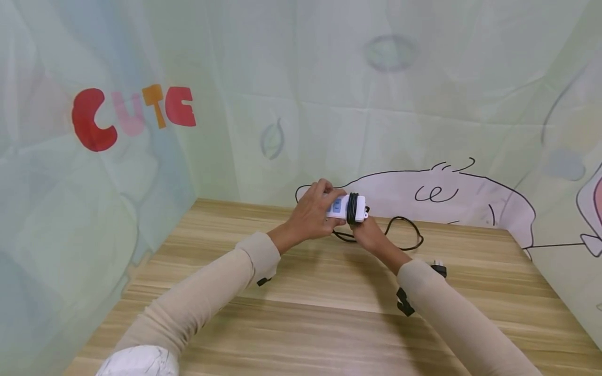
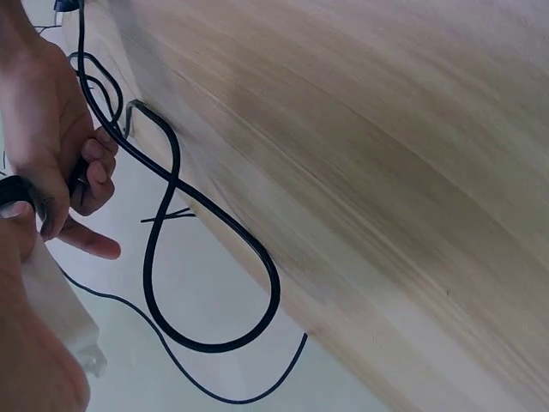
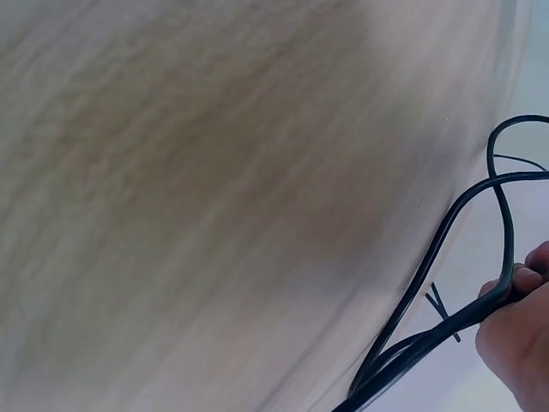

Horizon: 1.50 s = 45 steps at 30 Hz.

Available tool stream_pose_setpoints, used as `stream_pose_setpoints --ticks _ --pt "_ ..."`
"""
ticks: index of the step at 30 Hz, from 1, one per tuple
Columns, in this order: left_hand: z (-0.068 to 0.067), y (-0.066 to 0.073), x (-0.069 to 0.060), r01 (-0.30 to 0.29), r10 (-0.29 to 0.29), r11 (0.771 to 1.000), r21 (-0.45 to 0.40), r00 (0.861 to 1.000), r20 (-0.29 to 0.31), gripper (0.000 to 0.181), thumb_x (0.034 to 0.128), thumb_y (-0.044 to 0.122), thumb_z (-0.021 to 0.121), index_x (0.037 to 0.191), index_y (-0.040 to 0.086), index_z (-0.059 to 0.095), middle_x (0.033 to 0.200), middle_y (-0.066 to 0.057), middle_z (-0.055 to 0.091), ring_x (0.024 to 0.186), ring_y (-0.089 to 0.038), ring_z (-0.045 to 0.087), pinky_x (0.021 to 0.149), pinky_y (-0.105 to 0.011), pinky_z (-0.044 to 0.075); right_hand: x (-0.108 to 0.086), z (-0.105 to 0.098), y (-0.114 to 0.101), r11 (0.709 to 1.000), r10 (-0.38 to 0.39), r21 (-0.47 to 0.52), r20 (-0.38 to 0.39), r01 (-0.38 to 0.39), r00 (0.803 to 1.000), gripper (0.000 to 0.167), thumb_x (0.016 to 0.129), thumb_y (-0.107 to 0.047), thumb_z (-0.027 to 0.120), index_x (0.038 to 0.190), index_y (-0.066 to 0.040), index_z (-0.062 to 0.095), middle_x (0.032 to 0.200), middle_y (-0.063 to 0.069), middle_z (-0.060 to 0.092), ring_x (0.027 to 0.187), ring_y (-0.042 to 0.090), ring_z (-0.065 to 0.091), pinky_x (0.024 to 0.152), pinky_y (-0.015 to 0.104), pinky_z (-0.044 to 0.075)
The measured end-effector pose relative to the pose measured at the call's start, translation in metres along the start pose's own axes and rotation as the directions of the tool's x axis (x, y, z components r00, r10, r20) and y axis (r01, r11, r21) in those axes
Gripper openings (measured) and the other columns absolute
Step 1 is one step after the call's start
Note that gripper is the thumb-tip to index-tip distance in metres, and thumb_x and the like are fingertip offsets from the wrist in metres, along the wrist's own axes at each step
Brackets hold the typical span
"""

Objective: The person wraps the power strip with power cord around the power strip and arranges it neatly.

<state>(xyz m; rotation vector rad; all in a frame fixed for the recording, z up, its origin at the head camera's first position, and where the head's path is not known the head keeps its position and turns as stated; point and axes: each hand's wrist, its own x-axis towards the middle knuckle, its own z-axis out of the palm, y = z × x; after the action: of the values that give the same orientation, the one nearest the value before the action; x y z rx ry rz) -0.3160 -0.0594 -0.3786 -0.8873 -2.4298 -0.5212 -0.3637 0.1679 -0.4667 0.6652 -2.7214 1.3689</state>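
Observation:
A white power strip (image 1: 336, 208) with blue-grey socket faces is held up above the back of the table by my left hand (image 1: 309, 213), thumb and fingers around its left part. Black cord (image 1: 352, 208) is wound in several turns around the strip's right end. Just below that end, my right hand (image 1: 369, 234) grips the cord, its curled fingers showing in the left wrist view. From this hand the loose cord (image 2: 210, 348) hangs in a loop. The right wrist view shows only part of the right hand (image 3: 519, 339), with doubled cord running from it.
The cord's black plug (image 1: 439, 270) lies on the wood-grain table (image 1: 301, 334) beside the right forearm, prongs upward. A printed cloth backdrop (image 1: 291, 104) rises behind the table and at both sides. Dark straps show under both sleeve cuffs.

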Motion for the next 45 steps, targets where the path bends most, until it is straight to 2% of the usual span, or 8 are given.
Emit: stream_pose_setpoints --ticks 5,11,20,24,29,34,40,45 --pt "0.002 0.001 0.0 -0.027 0.027 1.0 0.009 0.999 -0.024 0.064 0.0893 0.034 0.094 0.143 0.009 0.072 0.13 -0.02 0.059 0.111 -0.033 0.063 0.098 -0.045 0.056 -0.015 -0.002 -0.045 1.0 0.003 0.019 0.057 -0.004 0.998 0.054 0.119 -0.02 0.035 0.16 0.014 0.044 0.157 0.036 0.056 0.141 0.043 0.057 0.122 0.058 0.045" --pt "0.006 0.004 0.002 -0.038 0.038 0.999 -0.002 0.999 -0.018 0.064 0.0909 0.031 0.093 0.145 0.008 0.069 0.136 -0.022 0.059 0.119 -0.035 0.064 0.103 -0.047 0.056 -0.017 0.003 -0.053 0.999 0.008 -0.039 0.036 -0.006 0.999 0.049 0.119 -0.014 0.041 0.156 0.016 0.048 0.157 0.04 0.056 0.147 0.05 0.056 0.127 0.063 0.043" --pt "0.006 0.004 0.006 -0.056 0.061 0.992 0.11 0.997 -0.039 0.063 0.0932 0.033 0.087 0.147 0.006 0.067 0.134 -0.015 0.077 0.116 -0.038 0.073 0.099 -0.052 0.06 0.034 0.03 0.07 0.981 -0.12 -0.162 -0.054 0.11 0.991 0.068 0.121 -0.051 0.033 0.155 0.001 0.059 0.145 0.028 0.071 0.134 0.038 0.069 0.114 0.056 0.055" --pt "0.005 0.001 0.008 -0.043 0.053 0.988 0.15 0.996 -0.068 0.06 0.0926 0.028 0.087 0.146 0.006 0.069 0.132 -0.015 0.078 0.112 -0.038 0.074 0.095 -0.052 0.063 0.042 0.034 0.085 0.965 -0.151 -0.224 -0.052 0.136 0.987 0.079 0.119 -0.061 0.025 0.155 0.001 0.06 0.128 0.026 0.078 0.117 0.041 0.076 0.098 0.062 0.06" --pt "0.002 -0.004 0.008 -0.019 0.031 0.986 0.164 0.997 -0.072 0.061 0.0923 0.027 0.09 0.145 0.006 0.069 0.133 -0.014 0.079 0.112 -0.039 0.074 0.093 -0.05 0.064 0.028 0.027 0.052 0.951 -0.089 -0.296 0.01 0.088 0.996 0.075 0.121 -0.057 0.019 0.158 -0.002 0.054 0.097 0.011 0.073 0.096 0.028 0.072 0.083 0.05 0.057" --pt "0.0 -0.006 0.007 -0.023 0.035 0.984 0.178 0.997 -0.07 0.06 0.0934 0.031 0.09 0.145 0.008 0.07 0.133 -0.013 0.079 0.113 -0.04 0.075 0.095 -0.051 0.064 -0.012 0.005 -0.036 0.954 -0.019 -0.295 0.089 0.045 0.996 0.058 0.125 -0.034 0.028 0.162 0.006 0.047 0.119 0.027 0.077 0.109 0.039 0.075 0.092 0.057 0.059" --pt "0.0 -0.006 0.007 -0.013 0.02 0.984 0.176 0.999 -0.038 0.062 0.0928 0.03 0.092 0.147 0.01 0.069 0.136 -0.012 0.079 0.116 -0.038 0.075 0.098 -0.049 0.064 -0.007 0.007 -0.021 0.945 -0.111 -0.302 0.072 0.127 0.991 0.052 0.124 -0.043 0.03 0.129 0.0 0.06 0.082 0.009 0.061 0.076 0.028 0.061 0.071 0.047 0.052" --pt "-0.001 -0.006 0.006 0.01 -0.008 0.986 0.165 1.0 -0.013 0.064 0.0936 0.03 0.094 0.148 0.009 0.068 0.136 -0.013 0.079 0.114 -0.038 0.075 0.094 -0.047 0.065 -0.022 -0.001 -0.057 0.946 -0.057 -0.315 0.08 0.079 0.995 0.039 0.123 -0.03 0.037 0.116 -0.002 0.063 0.076 0.005 0.053 0.072 0.025 0.057 0.068 0.043 0.049"
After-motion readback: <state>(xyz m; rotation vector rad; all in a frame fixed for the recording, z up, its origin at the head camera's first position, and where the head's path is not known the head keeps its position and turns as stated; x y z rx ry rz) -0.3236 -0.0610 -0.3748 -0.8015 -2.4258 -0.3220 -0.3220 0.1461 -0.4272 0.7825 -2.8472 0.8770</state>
